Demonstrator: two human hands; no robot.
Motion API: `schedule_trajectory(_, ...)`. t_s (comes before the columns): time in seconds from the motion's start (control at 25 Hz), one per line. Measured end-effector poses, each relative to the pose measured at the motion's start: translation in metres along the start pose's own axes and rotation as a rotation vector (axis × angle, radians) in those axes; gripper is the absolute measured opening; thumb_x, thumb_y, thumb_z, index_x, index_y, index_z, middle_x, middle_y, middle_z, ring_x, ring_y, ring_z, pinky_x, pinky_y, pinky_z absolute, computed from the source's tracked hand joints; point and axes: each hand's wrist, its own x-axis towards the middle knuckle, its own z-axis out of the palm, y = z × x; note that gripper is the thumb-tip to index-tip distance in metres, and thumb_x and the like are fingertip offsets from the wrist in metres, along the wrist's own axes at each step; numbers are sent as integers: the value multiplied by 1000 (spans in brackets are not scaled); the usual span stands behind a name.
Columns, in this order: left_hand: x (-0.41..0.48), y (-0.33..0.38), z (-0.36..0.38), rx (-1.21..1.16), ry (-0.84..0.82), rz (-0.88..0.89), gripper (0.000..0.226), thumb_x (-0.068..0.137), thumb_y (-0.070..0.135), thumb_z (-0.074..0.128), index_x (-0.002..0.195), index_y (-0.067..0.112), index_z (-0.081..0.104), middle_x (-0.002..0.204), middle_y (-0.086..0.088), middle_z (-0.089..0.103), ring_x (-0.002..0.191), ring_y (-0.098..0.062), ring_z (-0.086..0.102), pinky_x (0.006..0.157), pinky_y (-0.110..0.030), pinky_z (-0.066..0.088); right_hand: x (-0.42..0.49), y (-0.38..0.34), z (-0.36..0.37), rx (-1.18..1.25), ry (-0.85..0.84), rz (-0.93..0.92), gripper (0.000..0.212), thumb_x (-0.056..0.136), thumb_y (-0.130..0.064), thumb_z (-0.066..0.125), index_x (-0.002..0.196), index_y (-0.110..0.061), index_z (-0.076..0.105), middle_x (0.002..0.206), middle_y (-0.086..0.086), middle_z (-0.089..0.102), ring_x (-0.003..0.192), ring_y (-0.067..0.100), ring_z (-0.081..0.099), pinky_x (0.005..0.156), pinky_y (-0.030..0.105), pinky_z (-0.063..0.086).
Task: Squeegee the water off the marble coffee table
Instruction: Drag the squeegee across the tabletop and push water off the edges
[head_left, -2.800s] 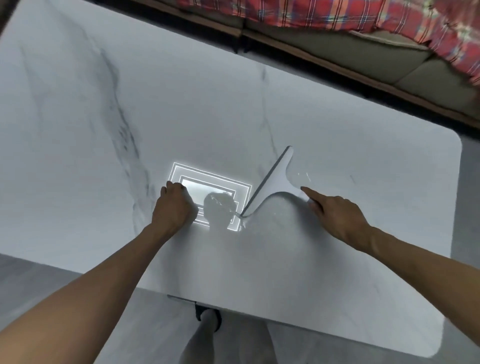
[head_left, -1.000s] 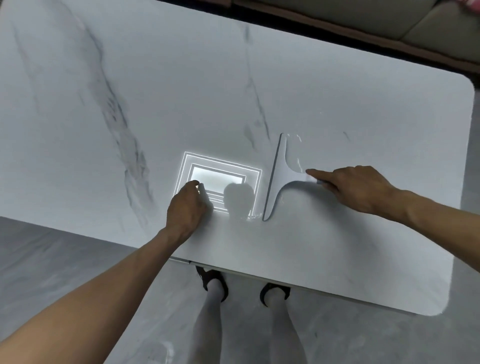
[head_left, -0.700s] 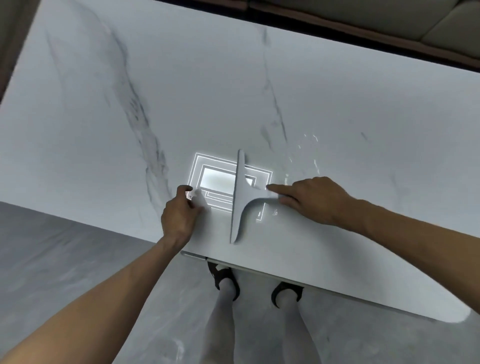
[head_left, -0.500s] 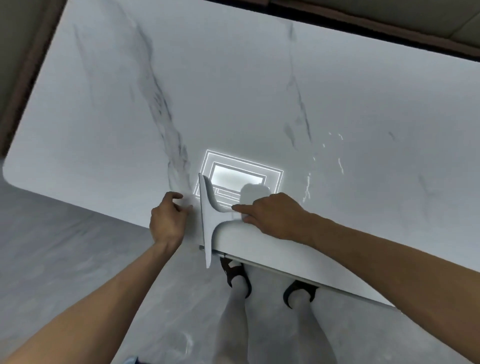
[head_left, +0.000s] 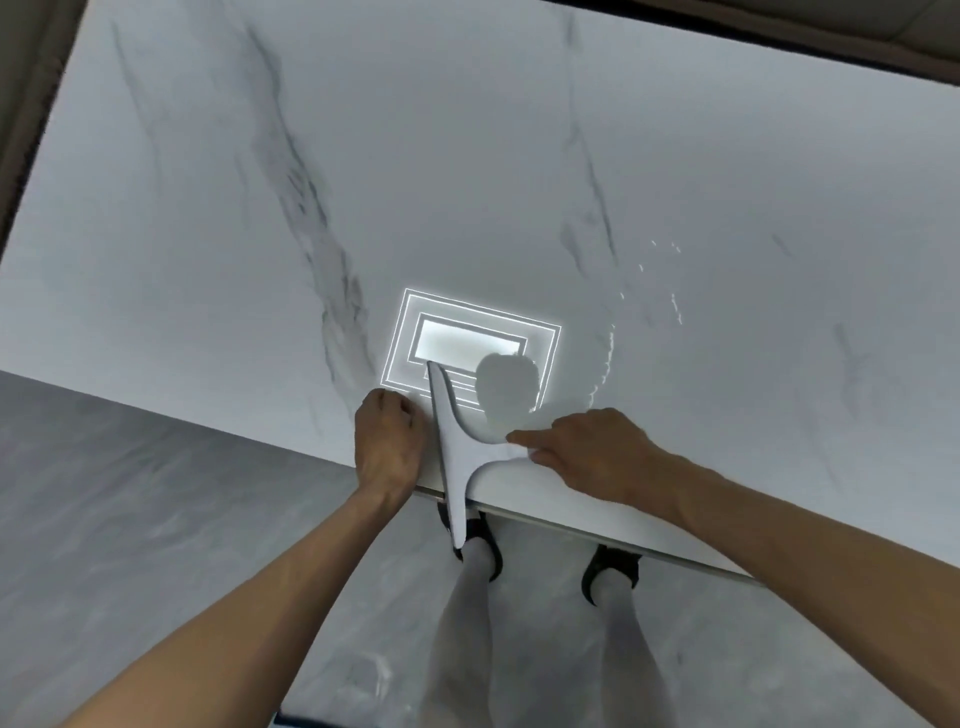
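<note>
Squeegee (head_left: 452, 441): set on the surface (head_left: 467, 156), near end overhung past the edge.
Right hand (head_left: 587, 457): the handle is gripped.
Left hand (head_left: 389, 447): curled, nothing held, rested beside the blade.

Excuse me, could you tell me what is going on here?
A person is wiping a white marble coffee table. The right hand grips the handle of a white T-shaped squeegee, whose blade crosses the near edge and overhangs the grey floor. The left hand rests beside it, fingers curled. Water streaks glisten on the marble to the right.
</note>
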Motion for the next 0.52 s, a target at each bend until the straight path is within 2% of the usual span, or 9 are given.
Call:
schedule_trajectory(0.08,-11,22,23,74,-8,131,23,83,6,54,106,5,59,114,-10,56,106,-26,53,89,-27,41,-28,34,-7,-14,7,66,40,103,-43,30,142,-52,35,116,0,66,105,22,62,82,31,43)
schedule_trajectory(0.16,-25,52,45,93,-42,210,37,83,4,55,120,3,53,125,-14,51,118,-28,48,103,-33,40,-58,73,-11,-34,21,134,40,102,-45,30,141,-55,34,118,0,66,108,22,62,82,32,43)
schedule_trajectory(0.32,-58,107,88,233,-121,280,47,82,3,48,129,-2,45,130,-21,48,122,-35,43,109,-40,32,-106,141,-13,-69,23,232,39,101,-47,30,139,-56,37,127,-6,64,114,21,60,86,34,46)
schedule_trajectory(0.4,-74,125,108,303,-117,239,52,84,6,41,136,0,38,139,-24,41,131,-39,36,112,-42,29,-122,164,-14,-79,34,241,39,101,-47,30,138,-56,38,127,-9,64,114,20,59,86,34,46)
schedule_trajectory(0.52,-93,148,130,307,-202,145,60,87,7,38,145,-2,23,149,-30,25,140,-45,22,116,-45,23,-143,192,-18,-95,42,240,39,101,-46,31,138,-54,40,128,-10,63,115,20,58,85,33,43)
